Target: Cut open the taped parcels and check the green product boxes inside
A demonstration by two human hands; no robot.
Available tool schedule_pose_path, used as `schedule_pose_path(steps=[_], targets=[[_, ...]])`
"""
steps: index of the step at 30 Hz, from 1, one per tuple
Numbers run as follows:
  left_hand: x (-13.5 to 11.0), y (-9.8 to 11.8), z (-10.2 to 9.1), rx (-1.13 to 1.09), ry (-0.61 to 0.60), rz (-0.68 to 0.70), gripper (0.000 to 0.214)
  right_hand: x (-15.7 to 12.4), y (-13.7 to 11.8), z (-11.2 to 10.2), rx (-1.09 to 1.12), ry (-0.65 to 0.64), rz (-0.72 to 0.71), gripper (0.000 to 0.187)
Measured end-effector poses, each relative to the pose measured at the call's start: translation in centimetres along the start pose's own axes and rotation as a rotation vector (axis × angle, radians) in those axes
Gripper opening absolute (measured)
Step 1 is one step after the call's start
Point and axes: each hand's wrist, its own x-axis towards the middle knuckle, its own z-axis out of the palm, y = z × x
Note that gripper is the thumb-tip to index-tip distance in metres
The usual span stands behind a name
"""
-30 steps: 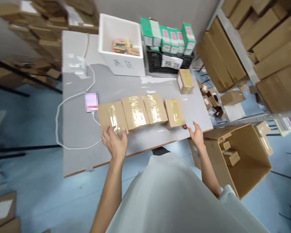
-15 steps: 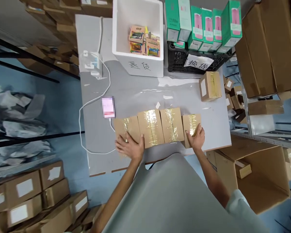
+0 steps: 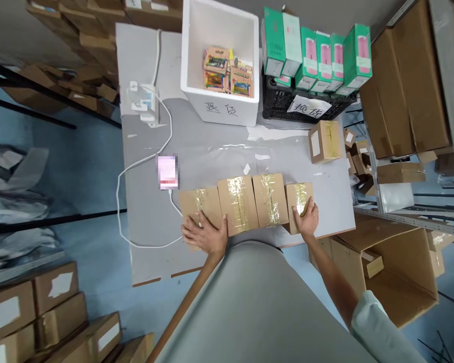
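Four taped cardboard boxes form a row along the table's near edge. Over the near part of the leftmost box [image 3: 199, 199] lies my left hand [image 3: 208, 236], fingers spread and thumb beside the adjoining box [image 3: 238, 204]. Another box [image 3: 270, 199] stands to the right of that one, touching it or nearly so. My right hand [image 3: 307, 218] grips the smaller rightmost box [image 3: 298, 194], thumb on its top and fingers at its right edge. The undersides of the boxes are hidden.
On the grey table [image 3: 212, 138] stand a white foam bin [image 3: 227, 112] with small colourful packs, a black crate [image 3: 276, 103] of green boxes, and one more carton [image 3: 325, 143]. A white cable [image 3: 118, 201] loops at left near a blurred pink item [image 3: 168, 171]. A large open carton [image 3: 404, 282] sits lower right.
The camera view has shifted slightly, moving the whole scene a little in the frame. Both hands keep their places on the outer boxes, and the row looks nearly unchanged.
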Motion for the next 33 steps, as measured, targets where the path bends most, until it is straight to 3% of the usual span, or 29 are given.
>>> schedule_pose_path(steps=[7,11,14,17,20,23,29,33], targets=[[0.2,0.5,-1.1,-0.052,0.000,0.070,0.100,1.3,-0.5,-0.3,-0.011,0.012,0.010,0.107],[0.0,-3.0,-2.6,-0.058,-0.125,0.272,0.107,0.2,0.2,-1.4,-0.062,-0.020,-0.106,0.103],[-1.0,-6.5,-3.3,-0.012,-0.181,0.398,0.111,-3.2,1.7,-1.4,-0.132,0.003,-0.303,0.103],[-2.4,-8.2,-3.0,0.051,-0.192,0.478,0.100,-6.8,2.7,0.0,-0.193,-0.025,-0.521,0.100],[-3.0,-7.3,-2.2,0.108,-0.188,0.536,0.072,-8.4,2.4,1.9,-0.248,-0.061,-0.663,0.086],[-2.1,-5.8,-1.5,0.140,-0.181,0.564,0.055,-7.5,1.0,3.1,-0.277,-0.043,-0.660,0.070],[3.1,-3.5,-1.0,0.185,-0.205,0.665,0.054,-1.9,-2.5,3.2,-0.292,-0.047,-0.630,0.060],[6.9,-0.1,-0.4,0.201,-0.224,0.710,0.059,3.0,-4.3,2.4,-0.307,-0.092,-0.627,0.062]])
